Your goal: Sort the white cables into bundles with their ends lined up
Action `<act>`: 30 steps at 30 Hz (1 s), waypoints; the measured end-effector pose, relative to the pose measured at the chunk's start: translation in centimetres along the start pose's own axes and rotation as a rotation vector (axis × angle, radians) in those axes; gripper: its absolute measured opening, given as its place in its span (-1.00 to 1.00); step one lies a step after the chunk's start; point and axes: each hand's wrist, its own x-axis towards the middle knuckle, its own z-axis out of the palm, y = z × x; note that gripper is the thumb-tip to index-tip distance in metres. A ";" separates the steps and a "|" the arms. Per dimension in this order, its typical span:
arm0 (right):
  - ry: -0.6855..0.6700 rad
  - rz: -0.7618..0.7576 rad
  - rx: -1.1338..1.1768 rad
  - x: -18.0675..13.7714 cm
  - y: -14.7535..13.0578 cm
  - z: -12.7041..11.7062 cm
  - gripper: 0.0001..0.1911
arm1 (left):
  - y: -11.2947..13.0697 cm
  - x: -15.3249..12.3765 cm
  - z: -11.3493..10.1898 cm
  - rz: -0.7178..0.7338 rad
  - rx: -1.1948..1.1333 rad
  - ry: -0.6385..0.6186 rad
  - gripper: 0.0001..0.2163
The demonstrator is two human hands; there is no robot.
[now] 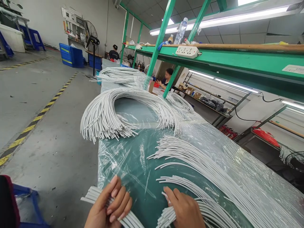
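My left hand (109,205) is closed around a bundle of white cable lengths (133,221) at the table's near left edge; the cable ends stick out past my fingers to the left. My right hand (185,209) rests fingers-down on another fan of white cables (209,177), pressing or pinching a few near their ends; what it grips is unclear. Both lie on a green table covered with clear plastic film (133,158). A big arched bundle of white cables (123,110) lies farther up the table.
More cable bundles (118,75) lie at the far end. A green shelf frame (213,57) with a power strip (187,51) overhangs the right. Two people (166,77) sit in the background. Floor fan (91,38), blue crates (71,56) and a yellow-striped aisle on the left.
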 end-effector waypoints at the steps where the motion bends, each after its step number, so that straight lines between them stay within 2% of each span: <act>1: -0.019 0.002 -0.019 0.1 -0.1 0.1 -0.54 | 0.0 0.0 0.0 0.000 -0.001 0.002 -0.68; 4: -0.085 0.037 -0.085 0.2 -0.5 0.4 -0.36 | 0.0 0.0 -0.2 0.000 -0.008 0.003 -0.69; 9: -0.092 0.081 -0.174 0.5 -0.8 0.6 -0.30 | -0.2 0.1 -0.2 0.010 -0.041 0.038 -0.69; 15: -0.033 0.042 -0.247 0.3 -0.8 0.6 -0.45 | -0.1 0.2 0.3 0.014 -0.026 0.066 -0.69; 21: -0.042 0.044 -0.230 1.0 -0.2 0.7 -0.52 | -0.1 0.1 0.6 0.023 -0.008 0.075 -0.70; 27: -0.171 0.041 -0.195 1.9 -0.1 0.1 -0.56 | -0.1 0.0 0.1 0.026 0.018 0.043 -0.69; 30: -0.175 0.051 -0.167 1.5 -0.5 0.0 -0.58 | 0.0 0.1 0.0 0.016 0.020 0.045 -0.69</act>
